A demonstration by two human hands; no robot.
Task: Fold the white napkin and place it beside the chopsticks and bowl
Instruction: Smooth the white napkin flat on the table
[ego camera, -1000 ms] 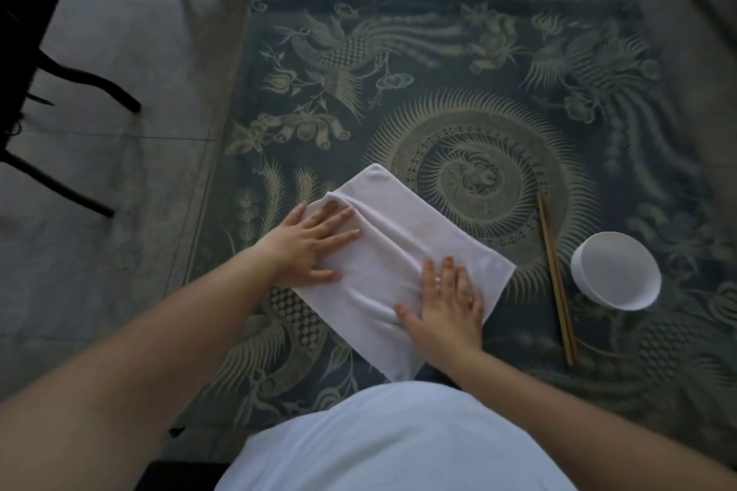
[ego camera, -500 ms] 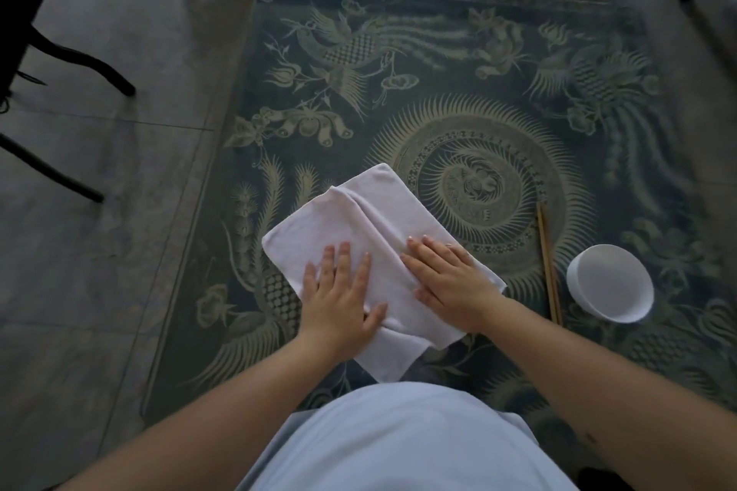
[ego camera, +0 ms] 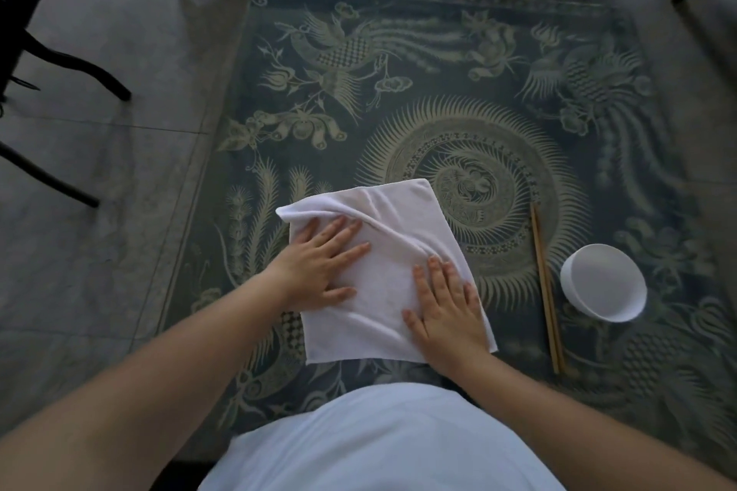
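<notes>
A view from a head-worn camera looks down at a worktop (ego camera: 458, 52) covered in a dark green cloth patterned with pale gold birds and a large central medallion. A white napkin (ego camera: 393, 271), folded into a rough rectangle, lies flat on the near middle of the worktop, close to the person's body. A raised crease runs diagonally across its upper half.

The left hand (ego camera: 323, 265) lies palm down on the napkin's left part, fingers spread and angled toward the right. The right hand (ego camera: 448, 307) lies palm down on the napkin's near right corner, fingers spread and pointing away from the person. Neither hand grips the cloth; both appear to press it flat.

To the right of the napkin, apart from it, a pair of wooden chopsticks (ego camera: 546, 287) lies lengthwise, pointing away from the person. Just right of them sits a small white bowl (ego camera: 602, 283), possibly upside down, though the dim light makes this unclear.

Dark chair legs (ego camera: 75, 68) stand on grey floor tiles beyond the worktop.
</notes>
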